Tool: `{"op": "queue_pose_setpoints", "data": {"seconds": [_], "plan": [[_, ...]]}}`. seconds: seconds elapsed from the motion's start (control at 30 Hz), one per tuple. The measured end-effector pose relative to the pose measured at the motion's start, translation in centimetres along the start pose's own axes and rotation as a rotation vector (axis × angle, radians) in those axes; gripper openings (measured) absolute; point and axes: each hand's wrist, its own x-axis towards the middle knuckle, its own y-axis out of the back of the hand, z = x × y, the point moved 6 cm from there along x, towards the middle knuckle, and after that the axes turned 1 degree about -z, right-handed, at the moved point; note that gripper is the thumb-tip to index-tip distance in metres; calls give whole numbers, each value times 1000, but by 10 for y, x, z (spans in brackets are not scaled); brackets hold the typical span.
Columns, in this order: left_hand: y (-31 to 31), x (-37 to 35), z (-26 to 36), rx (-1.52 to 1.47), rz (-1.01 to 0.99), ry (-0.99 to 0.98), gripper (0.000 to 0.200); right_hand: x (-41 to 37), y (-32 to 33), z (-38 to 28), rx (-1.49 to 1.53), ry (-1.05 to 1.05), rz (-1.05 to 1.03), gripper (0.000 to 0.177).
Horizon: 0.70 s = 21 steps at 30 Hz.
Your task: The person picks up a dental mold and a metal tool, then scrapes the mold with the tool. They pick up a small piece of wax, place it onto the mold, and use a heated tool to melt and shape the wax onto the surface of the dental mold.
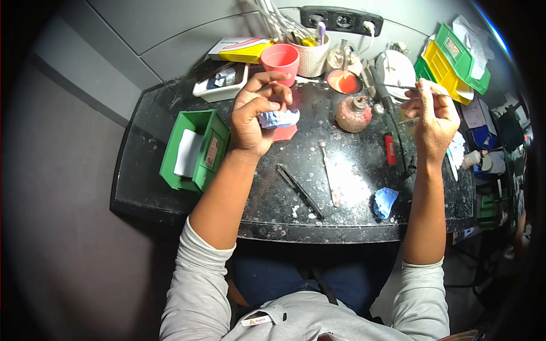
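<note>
My left hand (pixel 254 116) is closed around a pale blue dental cast (pixel 280 118), fingers curled above it. Beneath the cast, a piece of pink wax sheet (pixel 286 133) lies on the bench. Between thumb and fingers, my right hand (pixel 433 116) pinches a thin metal wax-carving tool (pixel 401 86), its tip pointing left. To the left of that hand stand a round glass burner (pixel 354 113) with pink smears and a dish of orange-red wax (pixel 344 83). A second blue dental cast (pixel 385 203) rests near the bench's front edge.
Black tweezers (pixel 300 191) and a wax-spotted spatula (pixel 329 173) lie mid-bench, with a red lighter (pixel 390 149) to the right. At left are a green bin (pixel 213 150) and white tray (pixel 219 91). A pink cup (pixel 280 57) and tool basket (pixel 311 59) stand behind.
</note>
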Motion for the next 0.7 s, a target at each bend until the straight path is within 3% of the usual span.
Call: {"op": "queue_pose_setpoints", "data": {"seconds": [0.03,0.1,0.3,0.43,0.7], "plan": [[-3,-1,-2,-26,41,-30,45,1,-1,0,96,29,-20,17],[-4,0,-2,-9,20,-24,39,1,-4,5,107,12,-75,16],[-11,-5,-3,-41,-46,88,32,-8,-18,7,81,-65,-136,14],[-14,-5,-9,56,-119,94,45,-10,-22,9,43,-98,-146,15],[-8,-1,-21,-1,-88,91,20,-7,-20,10,76,-109,-140,18]]}}
